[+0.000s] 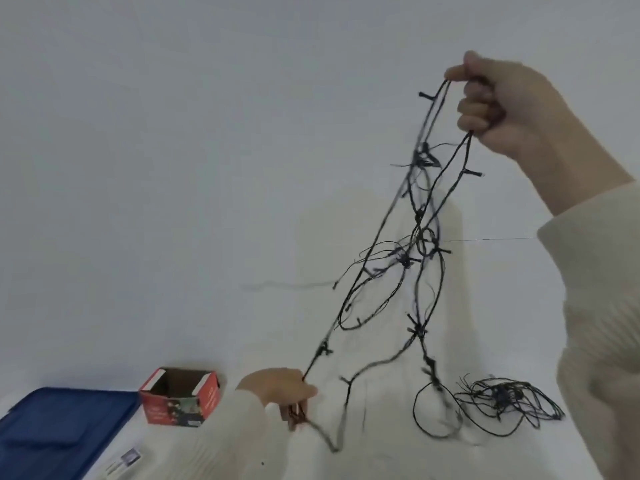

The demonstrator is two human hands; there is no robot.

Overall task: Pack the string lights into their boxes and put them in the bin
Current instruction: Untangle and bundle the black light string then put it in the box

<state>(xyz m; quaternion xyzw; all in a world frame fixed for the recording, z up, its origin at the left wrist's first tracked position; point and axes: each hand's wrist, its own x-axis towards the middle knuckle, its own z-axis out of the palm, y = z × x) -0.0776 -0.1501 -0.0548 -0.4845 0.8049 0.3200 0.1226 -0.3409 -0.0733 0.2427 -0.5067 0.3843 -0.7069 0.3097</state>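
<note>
Right hand (502,105): raised high at upper right, fingers curled tight around several loops of the dark green string lights with small bulb sockets (419,237). The wire hangs from this fist in long, loosely tangled strands. Left hand (280,389): low near the bottom centre, fingers curled, pinching one strand that runs taut up towards the right hand. A small brownish item under its fingers is too blurred to identify. Both arms wear cream ribbed knit sleeves (595,306). The lower part of the string lights reaches the white surface (138,237), where one slack loop lies and the remainder sits in a tangled heap (505,400) at lower right, well apart from the containers. An open red printed cardboard box (180,396) stands upright on the surface just left of the left hand, its dark interior holding no wire. A blue plastic bin (59,427) occupies the lower left corner, touching or just beside the box; only its flat top shows. A small printed paper slip (128,459) lies beside the bin at the bottom edge.
</note>
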